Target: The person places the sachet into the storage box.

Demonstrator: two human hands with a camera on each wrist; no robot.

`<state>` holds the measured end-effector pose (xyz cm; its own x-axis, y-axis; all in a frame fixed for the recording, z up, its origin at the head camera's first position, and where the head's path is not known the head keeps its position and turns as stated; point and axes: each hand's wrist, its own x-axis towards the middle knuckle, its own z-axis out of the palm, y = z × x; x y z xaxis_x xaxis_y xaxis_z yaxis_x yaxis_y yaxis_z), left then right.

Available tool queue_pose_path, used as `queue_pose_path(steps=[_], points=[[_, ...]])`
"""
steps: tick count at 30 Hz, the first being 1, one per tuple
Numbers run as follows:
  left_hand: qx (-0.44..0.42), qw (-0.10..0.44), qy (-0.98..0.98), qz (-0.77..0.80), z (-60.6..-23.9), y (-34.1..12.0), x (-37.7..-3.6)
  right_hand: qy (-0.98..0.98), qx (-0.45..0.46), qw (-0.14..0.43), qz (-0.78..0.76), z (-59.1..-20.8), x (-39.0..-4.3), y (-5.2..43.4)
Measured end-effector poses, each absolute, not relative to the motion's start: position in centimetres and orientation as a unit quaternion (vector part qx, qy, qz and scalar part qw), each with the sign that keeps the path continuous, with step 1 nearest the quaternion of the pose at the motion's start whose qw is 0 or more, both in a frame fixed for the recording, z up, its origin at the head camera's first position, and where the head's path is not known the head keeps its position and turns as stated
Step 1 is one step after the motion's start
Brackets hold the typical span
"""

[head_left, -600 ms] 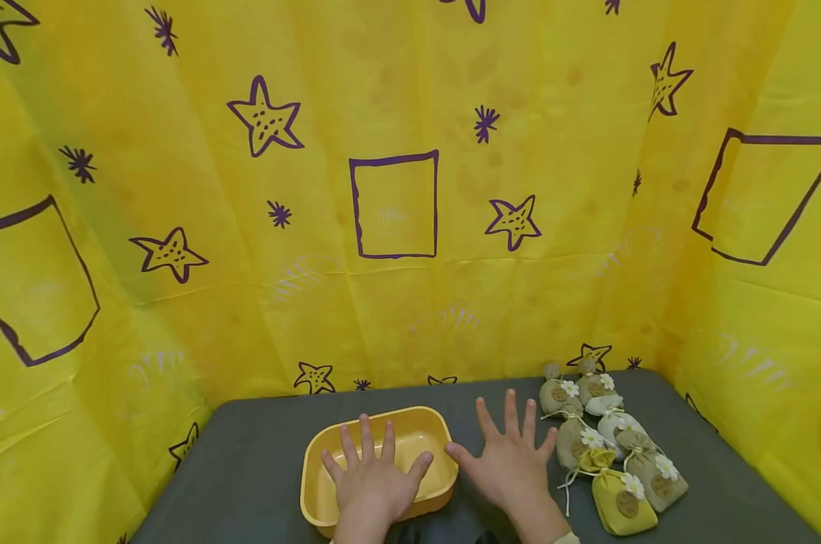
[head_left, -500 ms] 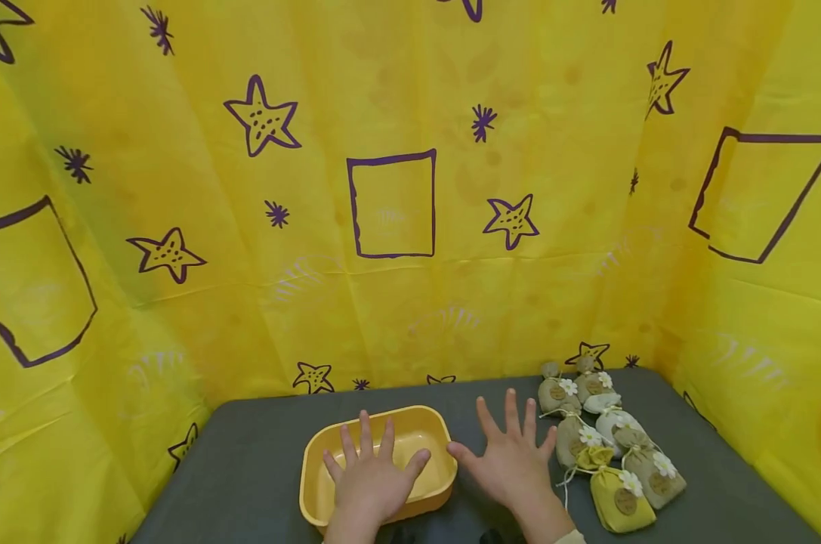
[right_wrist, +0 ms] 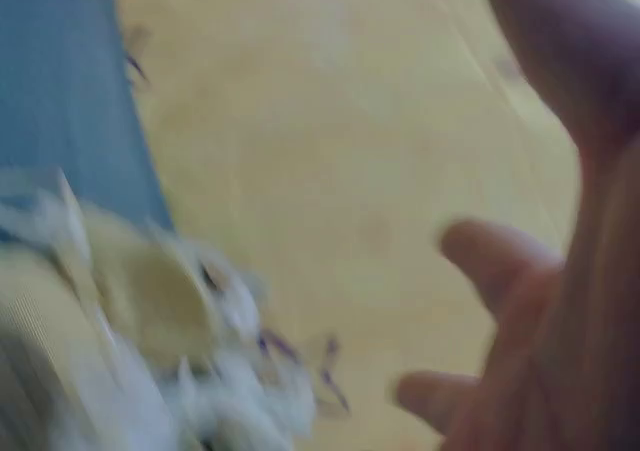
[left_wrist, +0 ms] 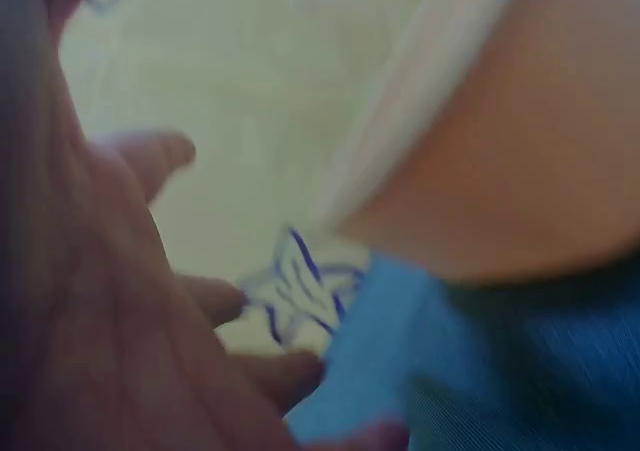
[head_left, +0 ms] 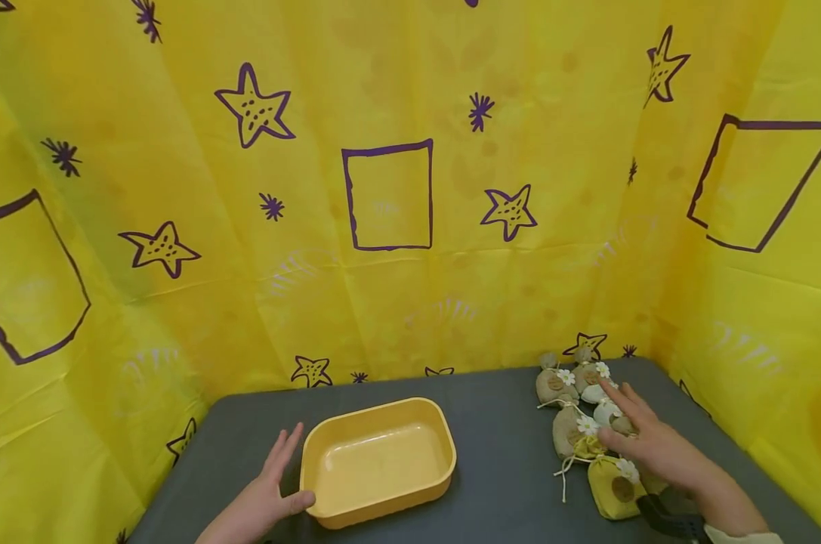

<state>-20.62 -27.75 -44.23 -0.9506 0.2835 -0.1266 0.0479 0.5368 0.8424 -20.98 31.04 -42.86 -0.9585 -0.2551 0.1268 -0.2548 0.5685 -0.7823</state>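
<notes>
An empty yellow tub (head_left: pixel 378 461) sits on the dark grey table (head_left: pixel 505 453), its orange wall (left_wrist: pixel 520 141) filling the blurred left wrist view. My left hand (head_left: pixel 274 483) lies open beside the tub's left end, thumb at its front corner. Several small cloth sachets (head_left: pixel 590 423) with daisy tags lie in a cluster at the right. My right hand (head_left: pixel 644 438) hovers over them with fingers spread, holding nothing; in the blurred right wrist view the sachets (right_wrist: pixel 160 341) lie below my right hand (right_wrist: pixel 540 301).
Yellow cloth with purple stars and squares (head_left: pixel 390 196) walls the table at the back and both sides. A dark wrist strap (head_left: pixel 675 521) shows on the right arm. Bare grey table (head_left: pixel 505 453) lies between tub and sachets.
Both hands moved apart: the left slid off the tub to its left side, the right swung right over the sachets. The camera tilted slightly.
</notes>
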Motion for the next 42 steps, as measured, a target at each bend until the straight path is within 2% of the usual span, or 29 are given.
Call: queue_pose_path(steps=[4, 9, 14, 20, 23, 28, 32, 37, 42], points=[[0.107, 0.179, 0.774, 0.597, -46.3, -28.5, -21.2, 0.864, -0.135, 0.059, -0.482, -44.0, -20.5, 35.7], [0.111, 0.203, 0.707, 0.668, -48.2, -28.1, -21.9, 0.852, -0.128, 0.072, -0.503, -46.5, -20.3, 39.2], [0.101, 0.201, 0.706, 0.672, -49.1, -28.1, -22.1, 0.847, -0.15, 0.058, -0.507, -48.6, -20.8, 40.6], [0.099, 0.19, 0.701, 0.68, -49.7, -28.2, -22.3, 0.828, -0.235, 0.022, -0.509, -50.6, -21.4, 40.6], [0.096, 0.183, 0.7, 0.684, -50.2, -28.1, -22.3, 0.816, -0.248, 0.016, -0.521, -51.4, -21.5, 40.5], [0.087, 0.171, 0.704, 0.684, -50.6, -27.9, -22.1, 0.875, -0.158, -0.03, -0.456, -52.0, -21.2, 40.3], [0.091, 0.163, 0.703, 0.686, -50.4, -28.0, -21.9, 0.897, -0.087, -0.044, -0.43, -51.9, -21.0, 40.1], [0.088, 0.152, 0.71, 0.682, -50.1, -27.8, -21.8, 0.873, -0.057, -0.036, -0.482, -51.6, -20.9, 40.1], [0.078, 0.147, 0.716, 0.678, -49.9, -27.5, -21.9, 0.838, -0.075, -0.022, -0.54, -51.7, -21.0, 40.6]])
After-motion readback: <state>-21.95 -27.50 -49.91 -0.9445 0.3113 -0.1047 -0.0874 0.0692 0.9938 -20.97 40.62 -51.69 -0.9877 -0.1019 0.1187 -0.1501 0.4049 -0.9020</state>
